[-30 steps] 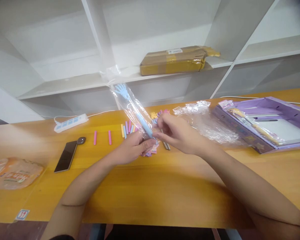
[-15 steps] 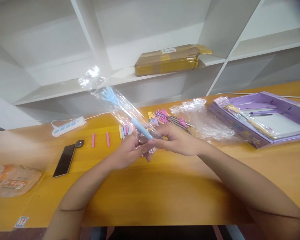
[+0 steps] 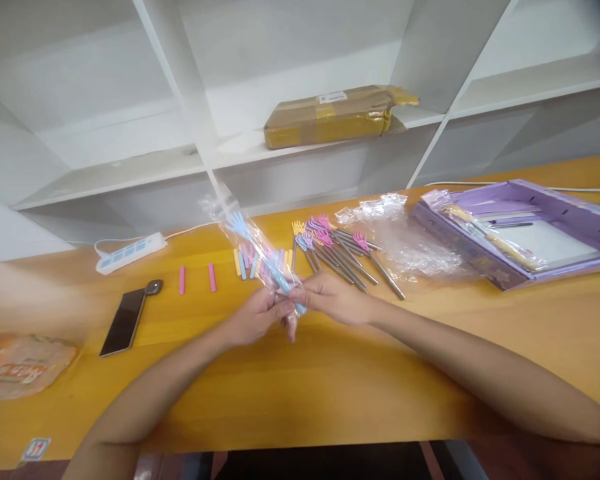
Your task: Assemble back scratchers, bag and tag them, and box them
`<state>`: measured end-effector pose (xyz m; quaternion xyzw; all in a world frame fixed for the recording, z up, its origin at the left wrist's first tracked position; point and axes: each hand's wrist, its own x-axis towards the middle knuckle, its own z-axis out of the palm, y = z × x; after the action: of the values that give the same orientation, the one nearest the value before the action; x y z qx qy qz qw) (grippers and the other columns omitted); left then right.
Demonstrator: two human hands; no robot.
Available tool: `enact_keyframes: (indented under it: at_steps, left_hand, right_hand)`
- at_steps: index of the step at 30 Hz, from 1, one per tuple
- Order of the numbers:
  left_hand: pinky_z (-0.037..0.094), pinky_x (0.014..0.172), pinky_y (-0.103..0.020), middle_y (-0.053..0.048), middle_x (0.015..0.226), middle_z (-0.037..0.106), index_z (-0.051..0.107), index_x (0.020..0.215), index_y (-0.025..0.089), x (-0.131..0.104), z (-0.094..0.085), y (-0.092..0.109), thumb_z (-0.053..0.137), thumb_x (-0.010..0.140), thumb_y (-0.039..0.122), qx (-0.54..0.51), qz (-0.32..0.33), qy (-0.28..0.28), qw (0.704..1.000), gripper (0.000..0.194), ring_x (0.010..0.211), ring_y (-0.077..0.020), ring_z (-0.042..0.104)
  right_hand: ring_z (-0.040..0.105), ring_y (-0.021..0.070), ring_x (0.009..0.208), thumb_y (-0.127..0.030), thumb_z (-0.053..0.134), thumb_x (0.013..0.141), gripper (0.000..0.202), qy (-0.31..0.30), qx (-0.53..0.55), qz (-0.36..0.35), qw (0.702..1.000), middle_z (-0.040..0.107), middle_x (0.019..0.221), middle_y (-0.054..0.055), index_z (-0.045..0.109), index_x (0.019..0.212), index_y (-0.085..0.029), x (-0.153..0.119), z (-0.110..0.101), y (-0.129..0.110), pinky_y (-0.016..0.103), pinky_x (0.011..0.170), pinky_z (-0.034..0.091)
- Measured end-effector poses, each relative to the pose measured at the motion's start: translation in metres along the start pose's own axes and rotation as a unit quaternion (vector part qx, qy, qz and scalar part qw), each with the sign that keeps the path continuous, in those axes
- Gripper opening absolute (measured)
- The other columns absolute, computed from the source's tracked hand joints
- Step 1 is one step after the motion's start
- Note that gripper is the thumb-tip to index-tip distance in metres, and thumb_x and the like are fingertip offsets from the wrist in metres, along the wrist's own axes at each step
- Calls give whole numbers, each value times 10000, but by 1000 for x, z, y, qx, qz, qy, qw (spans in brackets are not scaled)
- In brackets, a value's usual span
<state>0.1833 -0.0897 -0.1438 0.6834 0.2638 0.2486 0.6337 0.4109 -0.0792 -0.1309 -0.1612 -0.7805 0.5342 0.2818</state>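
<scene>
A blue back scratcher (image 3: 276, 272) with a hand-shaped head lies inside a clear plastic sleeve (image 3: 257, 244), tilted up and to the left above the table. My left hand (image 3: 260, 315) grips the sleeve's lower end from the left. From the right, my right hand (image 3: 329, 297) pinches the blue handle near its bottom. Behind my hands lie several back scratcher rods (image 3: 351, 259) with yellow, blue, purple and pink heads. Short coloured handle tubes (image 3: 243, 263) lie beside them, partly hidden by the sleeve. Two pink tubes (image 3: 212, 278) lie apart to the left.
A pile of clear sleeves (image 3: 405, 240) lies right of the rods. Beyond it stands a purple box (image 3: 480, 257) with a packaged yellow item in it. At left are a phone (image 3: 124, 323), a power strip (image 3: 131, 253) and an orange-printed bag (image 3: 30, 370). A taped carton (image 3: 325, 123) sits on the shelf.
Both hands have moved slightly down and left with the sleeved back scratcher, its head now lower. The right hand has slid along the handle, and more of the rods behind shows.
</scene>
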Motion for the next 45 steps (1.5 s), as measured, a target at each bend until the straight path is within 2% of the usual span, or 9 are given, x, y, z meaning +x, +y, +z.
enact_keyframes:
  at_steps: [5, 11, 18, 25, 35, 38, 40, 43, 45]
  left_hand:
    - [532, 776, -319, -39, 734, 723, 582, 1340, 140, -34, 16, -56, 427, 1123, 620, 16, -58, -59, 996, 549, 680, -186, 707]
    - [535, 804, -322, -39, 770, 717, 456, 1539, 143, -41, 21, -74, 366, 1153, 563, 84, -71, -97, 989, 578, 728, -173, 686]
    - [548, 720, -285, -24, 785, 696, 405, 1519, 160, -37, 13, -76, 420, 1127, 612, 25, -90, -122, 988, 598, 668, -147, 670]
    - [551, 663, -267, -20, 800, 684, 383, 1502, 176, -36, 11, -79, 444, 1111, 640, -21, -101, -135, 986, 609, 638, -138, 653]
    - [474, 562, -212, -12, 800, 683, 491, 1441, 172, -35, 7, -73, 510, 1106, 592, 50, -89, -144, 984, 538, 571, -105, 600]
    - [436, 547, -215, -2, 759, 640, 618, 1232, 156, -38, 0, -77, 546, 1073, 641, 33, -83, -72, 993, 515, 570, -104, 557]
    - [408, 542, -225, 15, 737, 603, 654, 1184, 166, -38, -9, -83, 561, 1056, 663, 5, -57, 63, 996, 522, 559, -105, 509]
    - [451, 620, -247, 11, 811, 627, 650, 1265, 211, -30, -28, -89, 655, 1016, 632, -33, 32, 296, 954, 490, 650, -134, 549]
    - [465, 660, -252, 15, 841, 638, 610, 1321, 243, -22, -37, -90, 717, 997, 569, -49, 76, 367, 926, 472, 710, -147, 573]
  right_hand:
    - [712, 175, 858, -607, 315, 1157, 701, -28, -54, 0, 998, 767, 869, 81, 816, 927, -175, -32, 42, 54, 291, 860, 581]
    - [615, 135, 693, -513, 262, 1185, 660, -31, -269, -78, 959, 697, 785, 91, 737, 903, -150, -50, 47, 91, 251, 726, 486]
    - [561, 134, 691, -403, 199, 1200, 638, -59, -356, -92, 928, 693, 802, 88, 711, 929, -137, -49, 46, 95, 265, 739, 422]
    - [546, 138, 667, -365, 182, 1189, 641, -78, -355, -77, 929, 691, 776, 86, 707, 889, -148, -49, 44, 95, 277, 742, 428]
    - [659, 146, 849, -438, 463, 1143, 398, -10, -139, 23, 990, 754, 1009, 92, 737, 1118, -151, -44, 45, 73, 248, 816, 514]
    - [620, 123, 765, -397, 517, 1117, 353, -11, -71, 59, 996, 740, 919, 67, 753, 1091, -136, -43, 50, 65, 220, 714, 488]
    - [553, 91, 657, -372, 582, 1077, 310, -37, -50, 94, 994, 688, 796, 25, 760, 997, -131, -45, 56, 58, 196, 624, 429]
    - [504, 55, 593, -309, 661, 1006, 253, -106, -30, 133, 985, 620, 701, -21, 717, 835, -132, -48, 65, 44, 174, 588, 390]
    - [501, 44, 571, -276, 666, 994, 241, -137, -22, 158, 978, 609, 675, -35, 676, 798, -137, -50, 70, 37, 165, 576, 384]
